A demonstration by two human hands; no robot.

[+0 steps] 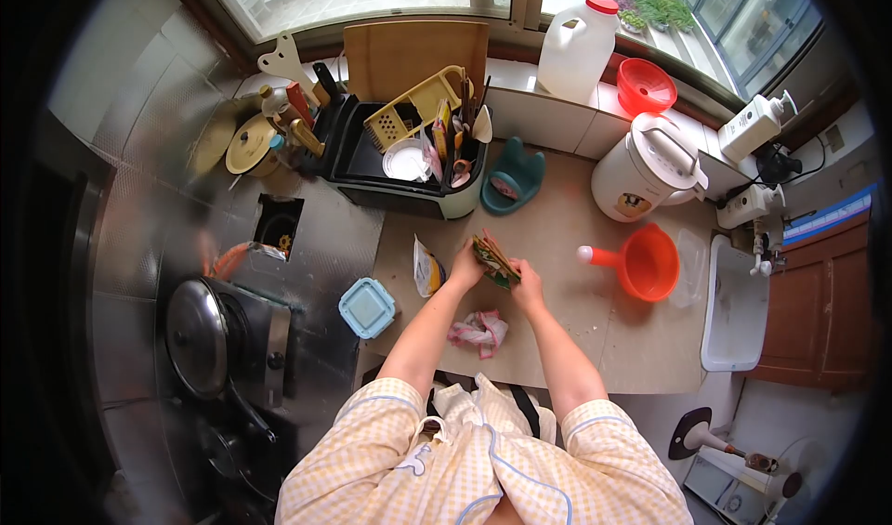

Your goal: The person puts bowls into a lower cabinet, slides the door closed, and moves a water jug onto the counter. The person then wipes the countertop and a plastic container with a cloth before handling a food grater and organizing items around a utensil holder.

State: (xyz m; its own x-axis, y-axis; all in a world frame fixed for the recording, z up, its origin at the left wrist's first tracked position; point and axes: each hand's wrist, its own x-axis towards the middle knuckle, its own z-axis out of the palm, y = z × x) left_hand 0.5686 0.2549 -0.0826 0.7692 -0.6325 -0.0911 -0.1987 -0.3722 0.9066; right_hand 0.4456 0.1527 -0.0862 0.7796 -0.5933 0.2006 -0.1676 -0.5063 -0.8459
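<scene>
My left hand (467,266) and my right hand (528,285) are both closed on a green and brown packet (495,259), held over the counter between them. Its print is too small to read. Left of my left hand stands a white, yellow and blue bag (427,271). A crumpled pink and white cloth (479,332) lies on the counter below my hands. Further left sits a light-blue lidded container (367,308). Beyond my hands is a teal holder (512,179) with a small item in it.
A black dish rack (358,153) holds utensils and a white bowl. At right are a red dipper (648,263), a white soymilk maker (644,174) and a sink (734,316). The stove with a lidded pan (197,337) is at left. A plastic jug (574,56) stands by the window.
</scene>
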